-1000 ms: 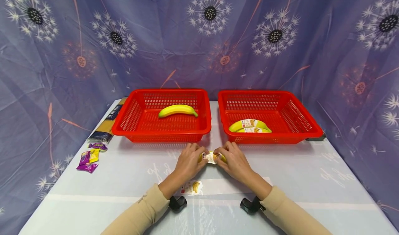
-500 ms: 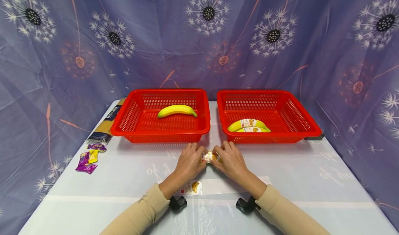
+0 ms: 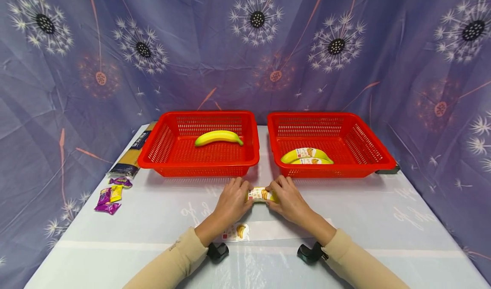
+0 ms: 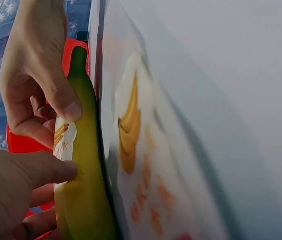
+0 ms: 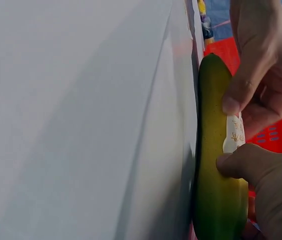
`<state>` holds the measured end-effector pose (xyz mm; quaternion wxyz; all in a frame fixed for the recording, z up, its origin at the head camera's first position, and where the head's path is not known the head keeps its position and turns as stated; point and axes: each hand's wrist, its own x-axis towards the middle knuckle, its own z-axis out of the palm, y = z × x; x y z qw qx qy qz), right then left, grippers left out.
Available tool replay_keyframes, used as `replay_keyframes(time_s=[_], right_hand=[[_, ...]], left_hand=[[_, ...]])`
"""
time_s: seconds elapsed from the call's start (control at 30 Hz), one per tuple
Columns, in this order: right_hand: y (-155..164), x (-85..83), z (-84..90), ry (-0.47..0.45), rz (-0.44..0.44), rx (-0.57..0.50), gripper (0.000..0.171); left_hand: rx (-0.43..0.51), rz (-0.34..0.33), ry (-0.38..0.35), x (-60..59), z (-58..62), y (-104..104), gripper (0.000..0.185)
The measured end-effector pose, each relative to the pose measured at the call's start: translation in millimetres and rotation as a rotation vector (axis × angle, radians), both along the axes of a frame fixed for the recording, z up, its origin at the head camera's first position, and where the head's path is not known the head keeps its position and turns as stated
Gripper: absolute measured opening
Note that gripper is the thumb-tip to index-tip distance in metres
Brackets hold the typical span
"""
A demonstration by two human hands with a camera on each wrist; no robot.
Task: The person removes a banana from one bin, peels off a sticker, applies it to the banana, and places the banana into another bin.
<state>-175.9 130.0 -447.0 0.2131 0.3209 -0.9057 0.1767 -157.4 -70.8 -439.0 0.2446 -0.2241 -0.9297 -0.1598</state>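
Here my left hand (image 3: 230, 202) and my right hand (image 3: 288, 200) both grip one banana (image 3: 262, 194), which lies on the pale, glossy surface (image 3: 383, 221) just in front of the two red baskets. The fingers of each hand curl over an end of the fruit and the thumbs press its smooth yellow-green skin. Around its middle sits a white paper label (image 3: 259, 194) printed with small orange bananas; the left wrist view shows my thumbs on either side of that label (image 4: 64, 141), its edge slightly lifted from the peel.

Under my forearms lies a long strip of backing sheet (image 3: 268, 229), slick and translucent, with another round banana sticker (image 3: 236, 231) on it.

The left basket (image 3: 199, 143) is rectangular, of perforated plastic mesh, and holds one bare curved banana (image 3: 218, 137). The right basket (image 3: 330, 144), of the same make, holds two labelled bananas (image 3: 306, 155) lying side by side.

Off to the left edge lie crinkly purple and yellow sweet wrappers (image 3: 109, 194) and a long flat packet (image 3: 132, 152). A wrinkled blue cloth (image 3: 245, 46) printed with dandelion heads hangs behind.
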Motion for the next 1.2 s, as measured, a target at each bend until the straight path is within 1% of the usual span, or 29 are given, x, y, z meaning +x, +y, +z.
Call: replay_keyframes(time_s=[0.13, 0.27, 0.37, 0.5, 0.63, 0.73, 0.8, 0.9, 0.97, 1.03, 1.2], right_hand=[[0.5, 0.1, -1.4, 0.007, -0.011, -0.024, 0.037], [-5.2, 1.3, -1.7, 0.019, -0.055, -0.012, 0.040], [-10.1, 1.7, -1.1, 0.046, -0.090, 0.022, 0.041], [-11.6, 1.8, 0.6, 0.078, -0.080, 0.046, 0.035], [-6.9, 2.8, 1.5, 0.037, -0.047, 0.019, 0.033], [-3.2, 3.2, 0.8, -0.005, -0.036, 0.001, 0.035], [-1.8, 2.9, 0.0, -0.019, -0.029, -0.005, 0.035], [-0.8, 2.9, -1.1, -0.033, -0.028, -0.015, 0.037], [-0.3, 3.4, -1.9, -0.044, -0.029, -0.033, 0.037], [0.0, 4.4, -2.5, -0.061, -0.037, -0.055, 0.038], [0.4, 8.1, -4.7, -0.132, -0.106, -0.127, 0.038]], left_hand=[[0.050, -0.005, -0.027, 2.3, -0.9, -3.5, 0.029], [0.046, -0.009, -0.027, 3.3, -0.7, -3.6, 0.029], [0.033, -0.013, -0.024, 3.8, 0.0, -2.6, 0.029], [0.036, -0.012, -0.025, 3.4, 0.3, -2.2, 0.031], [0.047, -0.010, -0.028, 2.3, 0.0, -3.6, 0.032], [0.055, 0.002, -0.047, 2.1, -0.1, -5.9, 0.032], [0.071, 0.016, -0.081, 2.4, -0.2, -8.3, 0.032], [0.127, 0.044, -0.173, 3.9, -0.2, -13.0, 0.032], [0.167, 0.051, -0.236, 5.3, 0.0, -16.4, 0.033], [0.197, 0.052, -0.284, 6.9, 0.7, -19.2, 0.033], [0.207, 0.043, -0.326, 8.9, 1.9, -22.7, 0.032]])
